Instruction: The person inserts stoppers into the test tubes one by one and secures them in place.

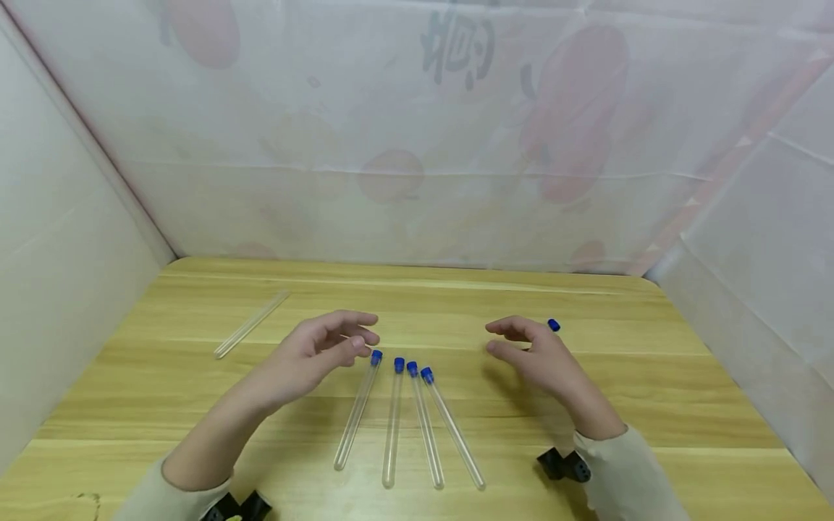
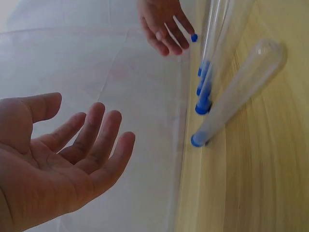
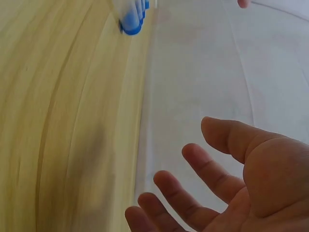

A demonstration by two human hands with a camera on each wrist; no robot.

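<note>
Both hands hover over the wooden table point(image 1: 586, 405), palms facing each other, holding nothing. Left hand point(image 1: 319, 351) is released, fingers loosely spread, fingertips just at 9 o'clock of the nearest tube's blue cap. Right hand point(image 1: 534, 358) is released too, fingers relaxed. Four capped test tubes point(image 1: 407, 423) lie side by side between the hands, caps toward 12 o'clock, fanned slightly. A loose blue cap point(image 1: 554, 325) sits on the table just beyond the right fingers. One uncapped tube point(image 1: 250, 324) lies well apart at 10 o'clock.

Bare table point(image 1: 586, 405) between hands, capped tubes point(image 1: 407, 420) below
</note>
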